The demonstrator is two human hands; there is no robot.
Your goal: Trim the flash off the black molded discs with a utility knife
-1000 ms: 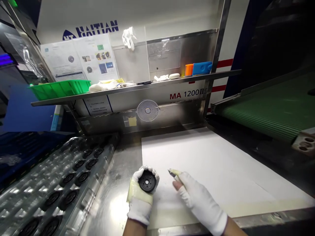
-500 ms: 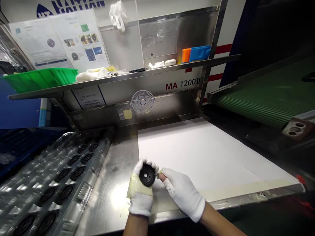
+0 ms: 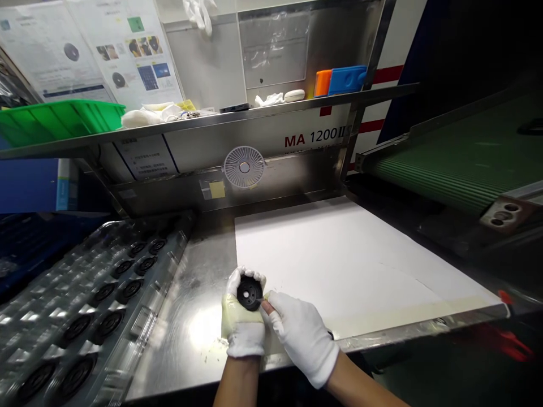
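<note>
My left hand (image 3: 244,316), in a white glove with a pale yellow patch over the palm, is closed around a round black plastic part (image 3: 249,293). Its flat face with a central hole and smaller holes points up toward me. My right hand (image 3: 303,333), also gloved in white with a bare thumb tip, pinches a thin-bladed tool (image 3: 260,302), mostly hidden by the fingers. The tip touches or nearly touches the part's right rim. Both hands are above the front of the metal table (image 3: 199,305).
White paper (image 3: 339,254) covers the table's right side. A clear tray (image 3: 139,328) with several black round parts lies left. A small fan (image 3: 244,167) is at the back, below a shelf (image 3: 271,107) holding a green bin (image 3: 63,121). A green conveyor (image 3: 449,158) runs at right.
The view has tilted down and shifted slightly. The black part has turned a little in my left hand, and my right hand's tool has moved lower along its rim.
</note>
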